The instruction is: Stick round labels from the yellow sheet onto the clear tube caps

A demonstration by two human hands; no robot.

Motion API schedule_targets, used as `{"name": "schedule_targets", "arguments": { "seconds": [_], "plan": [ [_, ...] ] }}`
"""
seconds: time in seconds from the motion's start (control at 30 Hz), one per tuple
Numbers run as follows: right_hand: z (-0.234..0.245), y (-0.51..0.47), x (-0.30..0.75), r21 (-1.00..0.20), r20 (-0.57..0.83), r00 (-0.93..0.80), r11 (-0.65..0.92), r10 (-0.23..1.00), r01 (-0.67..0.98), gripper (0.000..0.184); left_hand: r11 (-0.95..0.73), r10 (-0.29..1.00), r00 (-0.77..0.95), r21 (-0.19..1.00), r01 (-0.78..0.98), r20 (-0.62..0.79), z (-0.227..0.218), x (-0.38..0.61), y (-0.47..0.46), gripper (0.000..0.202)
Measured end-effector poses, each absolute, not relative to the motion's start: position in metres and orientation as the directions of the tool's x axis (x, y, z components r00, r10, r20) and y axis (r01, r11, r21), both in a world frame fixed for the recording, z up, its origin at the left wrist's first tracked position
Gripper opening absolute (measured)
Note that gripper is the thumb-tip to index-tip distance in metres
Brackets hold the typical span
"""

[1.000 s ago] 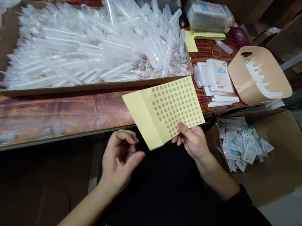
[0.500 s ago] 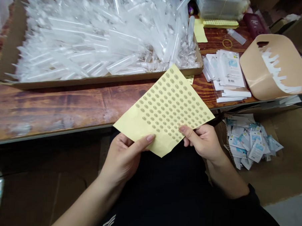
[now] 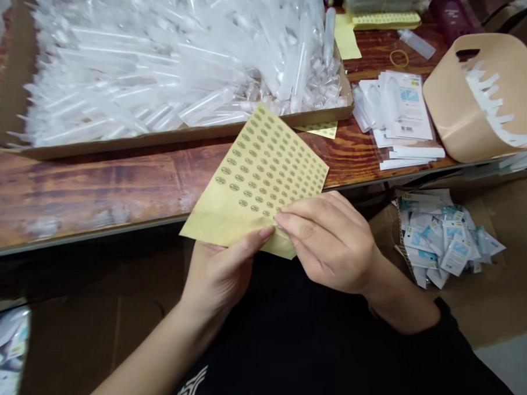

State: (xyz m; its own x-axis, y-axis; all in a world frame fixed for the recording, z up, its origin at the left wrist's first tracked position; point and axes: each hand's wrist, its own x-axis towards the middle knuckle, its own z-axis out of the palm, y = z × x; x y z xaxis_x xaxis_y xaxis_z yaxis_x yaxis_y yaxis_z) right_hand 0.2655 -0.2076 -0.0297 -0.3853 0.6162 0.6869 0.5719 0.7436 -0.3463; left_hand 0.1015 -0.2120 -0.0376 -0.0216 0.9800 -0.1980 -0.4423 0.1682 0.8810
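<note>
A yellow sheet of small oval stickers [image 3: 265, 162] is held tilted above my lap, its far corner in front of the box of tubes. My left hand [image 3: 220, 271] grips its near edge, thumb on top and the other fingers underneath. Over the lower right of the sheet, my right hand [image 3: 331, 241] has thumb and forefinger pinched together at the lowest row of stickers, close to my left thumb tip. Whether a sticker is between those fingertips is too small to tell. The bare lower strip of the sheet bends slightly.
A shallow cardboard box [image 3: 179, 130] full of clear plastic tubes covers the back of the wooden table [image 3: 71, 195]. To its right are packaged cards [image 3: 407, 105] and a beige bin [image 3: 450, 112] with white strips. Small packets [image 3: 449, 240] fill a carton below right.
My right hand has left the sheet's right edge and come left over its lower rows, fingers now pinched. The sheet has shifted left and turned, still in my left hand.
</note>
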Motion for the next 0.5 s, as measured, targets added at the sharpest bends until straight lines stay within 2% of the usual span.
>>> {"name": "schedule_targets", "arguments": {
  "seconds": [0.13, 0.37, 0.5],
  "plan": [
    [-0.025, -0.206, 0.267, -0.355, 0.65, -0.41, 0.733, 0.64, 0.58, 0.015, 0.149, 0.983, -0.036, 0.891, -0.429, -0.182, -0.038, 0.1, -0.212, 0.029],
    [-0.006, -0.2, 0.269, -0.262, 0.519, -0.568, 0.751, 0.639, 0.606, 0.031, 0.06, 0.992, -0.095, 0.961, -0.269, -0.088, -0.048, 0.094, -0.217, 0.027],
    [0.001, -0.194, 0.269, -0.228, 0.449, -0.641, 0.773, 0.623, 0.592, 0.033, 0.088, 0.985, -0.131, 0.982, -0.166, -0.11, -0.058, 0.085, -0.222, 0.019]
  ]
}}
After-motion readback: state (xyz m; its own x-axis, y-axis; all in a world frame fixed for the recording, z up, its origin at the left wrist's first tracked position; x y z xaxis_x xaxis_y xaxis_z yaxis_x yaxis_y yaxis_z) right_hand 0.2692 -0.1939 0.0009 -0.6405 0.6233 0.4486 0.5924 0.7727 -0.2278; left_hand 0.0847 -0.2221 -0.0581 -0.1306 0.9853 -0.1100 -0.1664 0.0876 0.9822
